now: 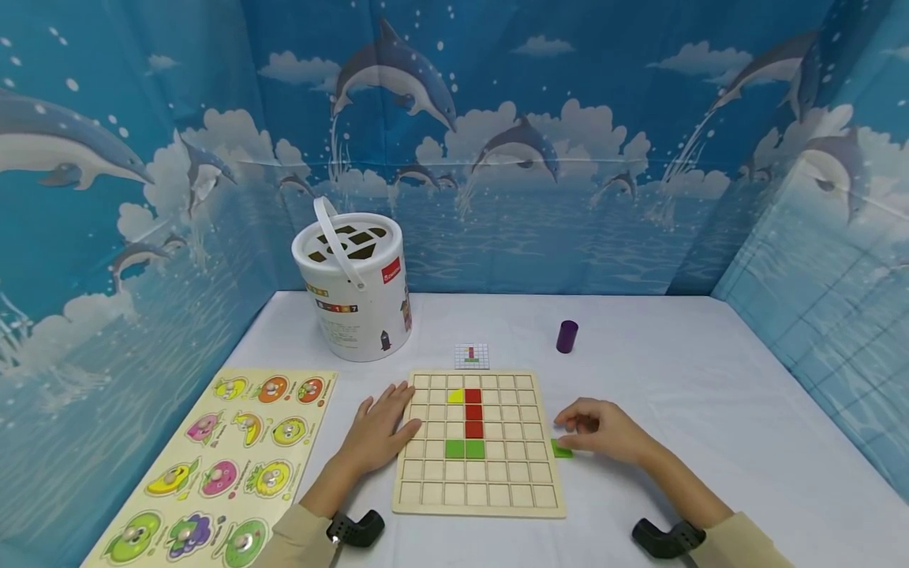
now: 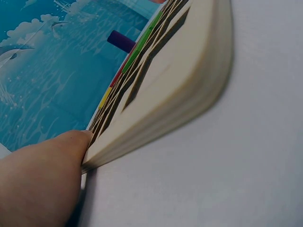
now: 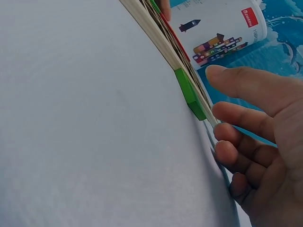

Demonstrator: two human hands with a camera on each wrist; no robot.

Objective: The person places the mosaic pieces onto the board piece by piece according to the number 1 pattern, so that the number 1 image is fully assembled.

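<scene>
A wooden grid board (image 1: 435, 495) lies flat on the table. On it are a yellow piece (image 1: 456, 396) with a curved edge, a column of 3 red square tiles (image 1: 473, 412) and 2 green square tiles (image 1: 454, 449) side by side. My left hand (image 1: 379, 430) rests at the board's left edge, fingers extended, thumb touching the rim. Against the right edge leans a loose green tile (image 3: 190, 94). Beside it hovers my right hand (image 1: 604, 430), its fingers loosely bent; the right wrist view shows a gap between fingertips and tile, with nothing held.
Behind the board lies a small pattern card (image 1: 472, 356). A white lidded bucket (image 1: 355, 292) stands at the back left, and a purple cylinder (image 1: 566, 337) at the back right. A fruit puzzle board (image 1: 213, 465) covers the table's left side.
</scene>
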